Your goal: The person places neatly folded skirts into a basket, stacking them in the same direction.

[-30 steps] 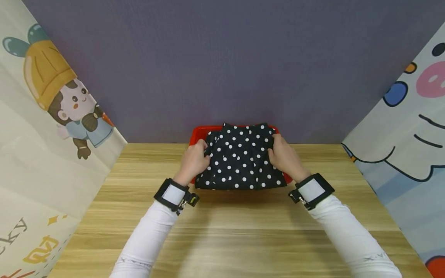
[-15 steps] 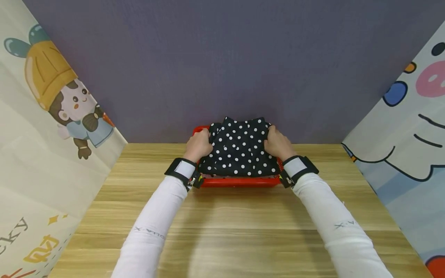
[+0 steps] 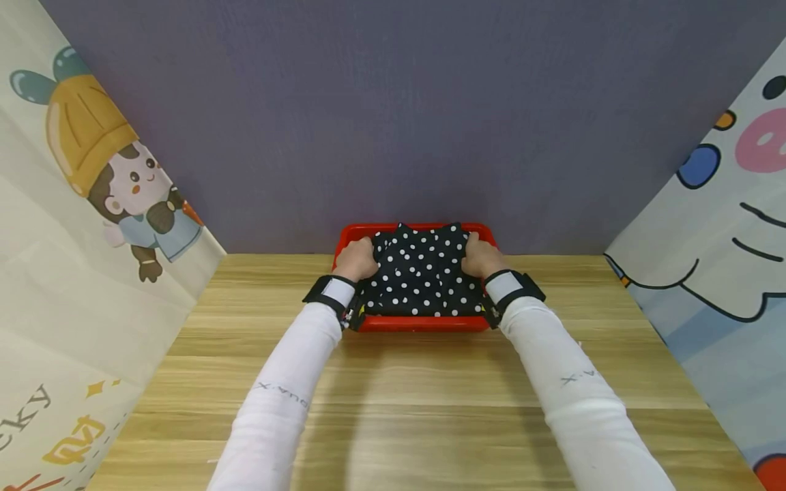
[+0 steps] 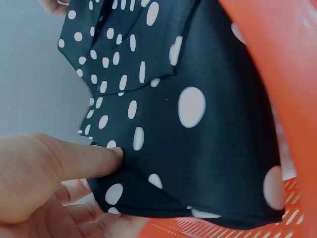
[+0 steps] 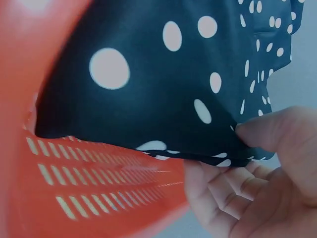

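Note:
A folded black garment (image 3: 424, 273) with white polka dots lies within the rim of a red plastic basket (image 3: 420, 324) at the table's far edge. My left hand (image 3: 357, 259) pinches its left side, thumb on top and fingers beneath, as the left wrist view shows. On the opposite side, my right hand (image 5: 257, 173) holds the garment's edge between thumb and curled fingers. Both wrist views show the lower edge of the cloth beside the slotted basket wall (image 5: 94, 183). The basket's floor is hidden under the cloth.
The wooden table (image 3: 405, 409) stretches toward me in front of the basket. A dark grey wall panel (image 3: 393, 116) rises right behind it. Cartoon-printed sheets (image 3: 74, 286) flank the table on both sides.
Both hands have carried the garment away from me and then down into the basket, drawing slightly closer together. The basket's front rim, covered before, now shows.

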A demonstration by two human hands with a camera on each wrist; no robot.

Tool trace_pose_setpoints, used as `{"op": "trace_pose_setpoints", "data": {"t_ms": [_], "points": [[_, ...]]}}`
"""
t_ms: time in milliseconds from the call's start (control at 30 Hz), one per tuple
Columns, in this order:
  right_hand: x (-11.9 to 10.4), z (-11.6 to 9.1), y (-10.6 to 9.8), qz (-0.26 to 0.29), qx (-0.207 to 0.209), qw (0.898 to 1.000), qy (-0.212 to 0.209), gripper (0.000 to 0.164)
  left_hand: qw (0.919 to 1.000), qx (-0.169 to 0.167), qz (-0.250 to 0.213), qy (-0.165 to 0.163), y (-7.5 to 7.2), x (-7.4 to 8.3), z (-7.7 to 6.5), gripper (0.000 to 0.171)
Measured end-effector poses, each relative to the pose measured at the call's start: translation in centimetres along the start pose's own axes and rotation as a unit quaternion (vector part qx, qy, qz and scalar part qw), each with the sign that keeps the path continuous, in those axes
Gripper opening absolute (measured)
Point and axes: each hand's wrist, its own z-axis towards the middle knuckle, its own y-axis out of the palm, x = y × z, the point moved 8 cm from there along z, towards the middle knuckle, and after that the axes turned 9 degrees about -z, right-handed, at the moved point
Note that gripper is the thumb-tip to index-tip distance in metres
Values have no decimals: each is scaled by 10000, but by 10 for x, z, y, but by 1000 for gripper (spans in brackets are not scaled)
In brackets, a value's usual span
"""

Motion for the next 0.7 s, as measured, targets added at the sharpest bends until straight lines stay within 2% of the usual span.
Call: {"op": "trace_pose_setpoints", "data": {"t_ms": [200, 400, 567, 700], "points": [[-5, 0, 4, -187, -76, 9996, -181, 65, 10000, -84, 29, 23, 6, -2, 0, 27], [-4, -3, 9, -277, -307, 9988, -247, 54, 9999, -84, 82, 119, 6, -3, -2, 21], [-3, -6, 15, -426, -493, 9973, -332, 57, 9994, -246, 220, 69, 6, -3, -5, 30], [-7, -8, 16, -477, -404, 9964, -576, 62, 9984, -451, 351, 16, 9, -5, -8, 36]]}}
